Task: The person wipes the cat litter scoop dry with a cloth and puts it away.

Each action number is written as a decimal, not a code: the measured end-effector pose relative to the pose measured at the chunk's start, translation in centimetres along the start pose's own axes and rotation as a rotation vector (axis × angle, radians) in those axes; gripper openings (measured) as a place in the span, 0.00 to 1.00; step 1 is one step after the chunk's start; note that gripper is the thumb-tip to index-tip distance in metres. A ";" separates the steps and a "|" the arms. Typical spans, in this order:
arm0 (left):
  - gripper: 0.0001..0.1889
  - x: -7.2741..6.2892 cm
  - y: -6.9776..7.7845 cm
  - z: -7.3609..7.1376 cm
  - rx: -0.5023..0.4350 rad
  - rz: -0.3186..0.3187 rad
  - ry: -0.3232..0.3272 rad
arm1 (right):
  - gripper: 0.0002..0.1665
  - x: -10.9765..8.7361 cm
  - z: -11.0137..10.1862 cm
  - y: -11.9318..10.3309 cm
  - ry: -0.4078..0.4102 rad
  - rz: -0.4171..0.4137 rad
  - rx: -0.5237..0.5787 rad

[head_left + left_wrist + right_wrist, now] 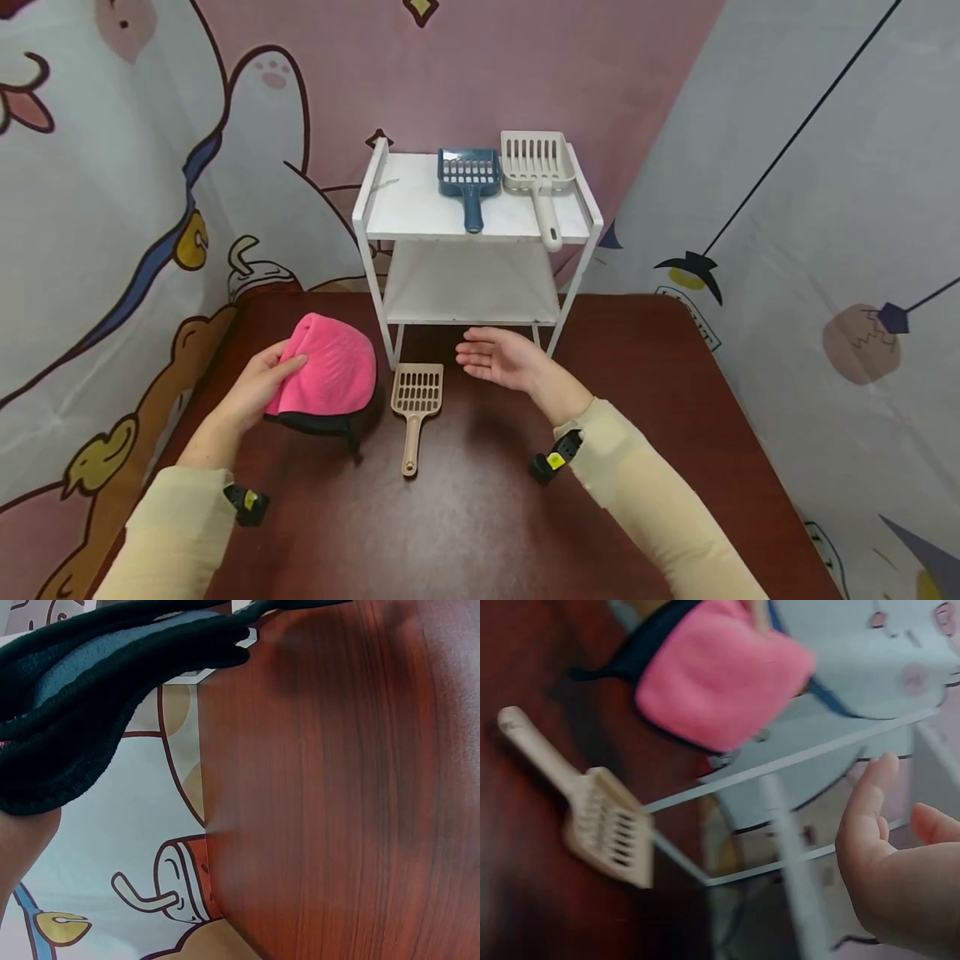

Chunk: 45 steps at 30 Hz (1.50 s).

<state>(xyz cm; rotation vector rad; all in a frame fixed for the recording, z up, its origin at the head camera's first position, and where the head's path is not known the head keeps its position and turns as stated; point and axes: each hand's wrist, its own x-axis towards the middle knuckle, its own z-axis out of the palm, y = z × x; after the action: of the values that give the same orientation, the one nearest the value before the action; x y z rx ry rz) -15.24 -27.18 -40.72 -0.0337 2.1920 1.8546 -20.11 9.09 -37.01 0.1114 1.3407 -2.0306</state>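
Note:
At the left of the head view, my left hand (pixel 255 387) grips a folded cloth (pixel 333 362), bright pink with a dark underside, thumb on top. It hangs above the table; in the left wrist view the dark folds of the cloth (pixel 112 697) show from below. My right hand (pixel 506 360) hovers before the rack with its fingers extended, holding nothing. Between the hands a beige slotted litter scoop (pixel 417 396) lies on the table, handle toward me. The right wrist view shows the same scoop (pixel 611 825) and my right hand (pixel 892 870), somewhat blurred.
A white two-tier rack (pixel 405 208) stands at the back of the brown table (pixel 465 525). On its top shelf lie a blue litter scoop (pixel 471 179) and a cream litter scoop (pixel 543 179), whose handle overhangs the front edge. A cartoon-printed curtain (pixel 585 67) surrounds the table.

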 end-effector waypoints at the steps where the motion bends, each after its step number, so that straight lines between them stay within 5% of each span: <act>1: 0.06 0.0 0.0 0.0 0.000 -0.003 -0.001 | 0.09 0.5 -0.3 0.8 0.004 0.013 -0.005; 20: 0.05 0.5 -0.6 0.2 -0.050 0.020 0.004 | 0.20 7.5 -2.3 12.7 0.138 0.222 -0.002; 31: 0.05 0.7 -0.9 -0.2 -0.068 0.000 0.010 | 0.28 8.3 -1.9 15.1 0.133 0.281 -0.045; 45: 0.04 0.6 -0.7 -0.1 -0.050 0.004 0.026 | 0.26 8.3 -1.0 16.0 0.155 0.320 -0.090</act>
<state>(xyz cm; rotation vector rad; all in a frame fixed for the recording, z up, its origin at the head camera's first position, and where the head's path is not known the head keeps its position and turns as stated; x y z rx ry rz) -15.72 -27.36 -41.52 -0.0635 2.1642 1.9211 -17.37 2.19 -53.47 0.4225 1.4062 -1.7186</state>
